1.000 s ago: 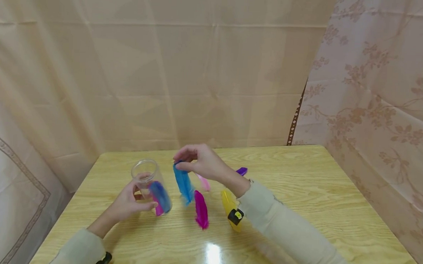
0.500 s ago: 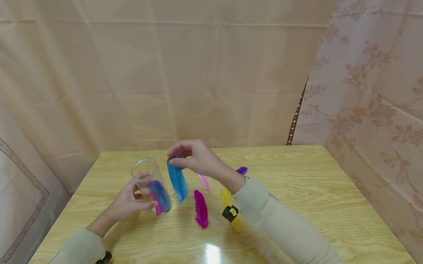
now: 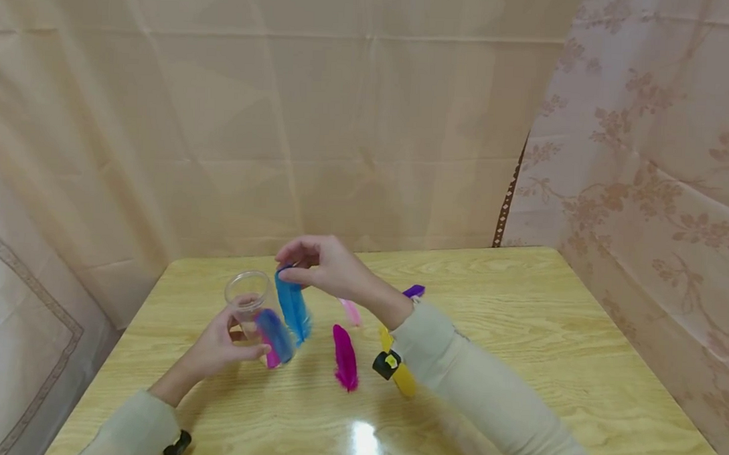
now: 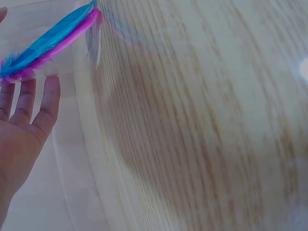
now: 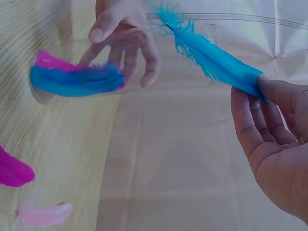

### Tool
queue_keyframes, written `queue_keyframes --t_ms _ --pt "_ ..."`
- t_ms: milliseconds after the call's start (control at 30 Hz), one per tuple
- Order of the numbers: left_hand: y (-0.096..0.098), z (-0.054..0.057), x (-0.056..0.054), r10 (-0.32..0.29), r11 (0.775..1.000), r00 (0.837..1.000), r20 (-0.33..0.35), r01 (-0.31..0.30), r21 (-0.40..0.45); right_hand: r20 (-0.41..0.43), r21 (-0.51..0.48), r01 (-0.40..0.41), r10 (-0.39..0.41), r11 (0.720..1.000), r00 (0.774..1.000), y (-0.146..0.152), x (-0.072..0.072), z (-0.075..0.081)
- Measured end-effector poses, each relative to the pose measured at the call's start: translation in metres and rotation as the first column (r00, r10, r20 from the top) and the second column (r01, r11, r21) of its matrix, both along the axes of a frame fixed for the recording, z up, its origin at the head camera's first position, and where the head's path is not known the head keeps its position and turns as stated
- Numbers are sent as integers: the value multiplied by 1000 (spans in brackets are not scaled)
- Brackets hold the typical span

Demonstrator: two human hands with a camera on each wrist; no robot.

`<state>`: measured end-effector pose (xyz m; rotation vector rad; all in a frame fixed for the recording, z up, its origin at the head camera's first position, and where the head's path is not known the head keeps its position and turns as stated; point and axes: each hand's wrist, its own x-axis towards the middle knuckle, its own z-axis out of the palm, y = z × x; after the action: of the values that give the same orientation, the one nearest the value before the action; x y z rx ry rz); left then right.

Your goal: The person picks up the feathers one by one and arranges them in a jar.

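My left hand [image 3: 222,346] grips a clear plastic cup [image 3: 245,297], its rim tilted up and leftward. Inside the cup, near its bottom, lie a darker blue feather [image 5: 77,83] and a pink feather [image 5: 50,61]. To the right of the cup, my right hand [image 3: 335,270] pinches a bright blue feather [image 3: 291,304] by one end between thumb and fingers. This feather hangs downward beside the cup, outside it, with its fluffy end lowest in the head view. The right wrist view shows the fluffy end [image 5: 175,26] pointing toward the cup's mouth.
On the wooden table [image 3: 517,340] lie a magenta feather [image 3: 345,359], a light pink feather [image 3: 351,312], a purple feather [image 3: 414,291] and a yellow feather [image 3: 404,381]. My right forearm passes over the yellow one. Beige curtains [image 3: 368,120] stand behind the table.
My right hand has moved left and slightly up with the bright blue feather, bringing it close to the cup. The left hand and cup have stayed nearly still.
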<state>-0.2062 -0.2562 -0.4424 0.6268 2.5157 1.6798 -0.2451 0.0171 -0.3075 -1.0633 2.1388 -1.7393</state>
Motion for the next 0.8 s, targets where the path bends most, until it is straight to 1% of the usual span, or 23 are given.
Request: queue_keyframes --t_ms 267,400,500,800 --pt "-1 1 2 9 1000 1000 14 -9 -8 9 -2 -9 9 1000 1000 -7 -1 4" --pt "-1 1 2 7 1000 1000 15 -7 -9 -4 0 -6 6 1000 1000 -10 -3 10" --pt "-1 1 2 8 1000 1000 13 -8 -21 1 -8 -3 3 1000 1000 -12 -5 14" --pt "2 4 4 19 999 1000 16 -18 -33 10 -74 29 -28 997 1000 -23 -10 26"
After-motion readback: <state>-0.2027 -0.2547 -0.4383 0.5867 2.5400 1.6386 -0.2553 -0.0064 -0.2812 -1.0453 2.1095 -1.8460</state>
